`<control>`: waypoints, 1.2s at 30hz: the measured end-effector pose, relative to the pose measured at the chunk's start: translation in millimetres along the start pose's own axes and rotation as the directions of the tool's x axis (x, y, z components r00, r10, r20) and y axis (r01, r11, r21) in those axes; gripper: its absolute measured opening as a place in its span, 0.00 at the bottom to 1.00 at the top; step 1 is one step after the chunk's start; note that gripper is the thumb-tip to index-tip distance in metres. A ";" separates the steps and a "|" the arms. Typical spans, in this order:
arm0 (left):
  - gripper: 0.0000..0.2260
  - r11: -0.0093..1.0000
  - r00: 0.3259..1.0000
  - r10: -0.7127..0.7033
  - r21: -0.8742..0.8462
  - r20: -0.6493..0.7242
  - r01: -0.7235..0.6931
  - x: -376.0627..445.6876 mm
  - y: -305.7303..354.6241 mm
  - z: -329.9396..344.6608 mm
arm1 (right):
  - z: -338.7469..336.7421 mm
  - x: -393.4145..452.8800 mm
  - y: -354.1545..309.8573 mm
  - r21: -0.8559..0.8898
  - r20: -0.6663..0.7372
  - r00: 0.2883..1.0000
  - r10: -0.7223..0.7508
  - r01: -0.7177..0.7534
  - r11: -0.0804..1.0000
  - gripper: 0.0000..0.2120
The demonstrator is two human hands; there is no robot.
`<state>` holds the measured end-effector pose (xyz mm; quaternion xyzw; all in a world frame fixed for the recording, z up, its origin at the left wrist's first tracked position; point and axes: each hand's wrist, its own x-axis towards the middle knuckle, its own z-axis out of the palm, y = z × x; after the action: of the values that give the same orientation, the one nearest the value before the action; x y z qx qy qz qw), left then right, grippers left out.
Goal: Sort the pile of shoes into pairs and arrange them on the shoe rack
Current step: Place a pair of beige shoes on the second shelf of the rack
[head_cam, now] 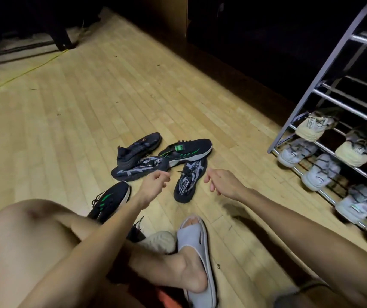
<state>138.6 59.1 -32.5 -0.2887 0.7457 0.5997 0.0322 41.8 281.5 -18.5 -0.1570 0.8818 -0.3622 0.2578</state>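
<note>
Both hands, left hand [155, 182] and right hand [217, 181], are hovering loosely curled, holding nothing, flanking the grey-patterned shoe [189, 181], whose long axis is pointing toward the person.

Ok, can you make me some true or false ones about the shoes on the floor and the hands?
1. Both hands are holding shoes. False: the left hand and right hand hold nothing.
2. A black sneaker with green stripes lies on the wooden floor. True.
3. The grey metal shoe rack has no shoes. False: pale sneakers sit on it.
4. The person's foot wears a grey slide sandal. True.
</note>
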 end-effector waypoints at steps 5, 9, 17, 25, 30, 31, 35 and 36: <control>0.06 0.984 0.991 -0.119 0.139 0.063 0.109 -2.5 -41.9 -7.0 | 37.7 -3.1 9.4 -0.038 0.139 0.990 0.025 -0.020 0.999 0.22; 0.06 0.961 0.974 -0.188 0.228 0.130 0.155 -0.5 -58.8 2.7 | 55.9 -10.7 17.4 -0.049 0.229 0.973 0.042 -0.031 0.998 0.24; 0.18 0.792 0.874 -0.414 0.573 0.253 0.209 -1.4 -85.0 13.4 | 68.9 -23.0 29.4 -0.079 0.279 0.958 0.069 -0.048 0.996 0.24; 0.20 0.630 0.785 -0.567 0.746 0.251 0.216 -22.4 -96.2 31.5 | 66.4 -29.9 29.5 -0.035 0.267 0.961 0.069 -0.062 0.997 0.25; 0.32 0.523 0.766 -0.589 0.844 0.257 0.118 -24.7 -97.7 36.0 | 64.9 -33.7 31.7 0.005 0.258 0.963 0.085 -0.089 0.996 0.25; 0.30 0.512 0.770 -0.582 0.853 0.261 0.098 -22.7 -100.5 36.6 | 64.2 -34.7 32.2 0.009 0.254 0.964 0.084 -0.089 0.996 0.26; 0.22 0.592 0.836 -0.458 0.805 0.303 0.033 -17.9 -104.7 31.2 | 59.4 -37.9 34.0 0.028 0.246 0.965 0.096 -0.106 0.994 0.25; 0.23 0.650 0.875 -0.370 0.760 0.313 0.003 -17.2 -100.0 28.8 | 57.6 -38.6 34.5 0.037 0.242 0.965 0.101 -0.113 0.993 0.25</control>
<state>191.3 80.7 -121.3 -0.1841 0.8605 0.2880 0.3777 103.0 291.0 -64.9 -0.1453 0.8420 -0.3484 0.3854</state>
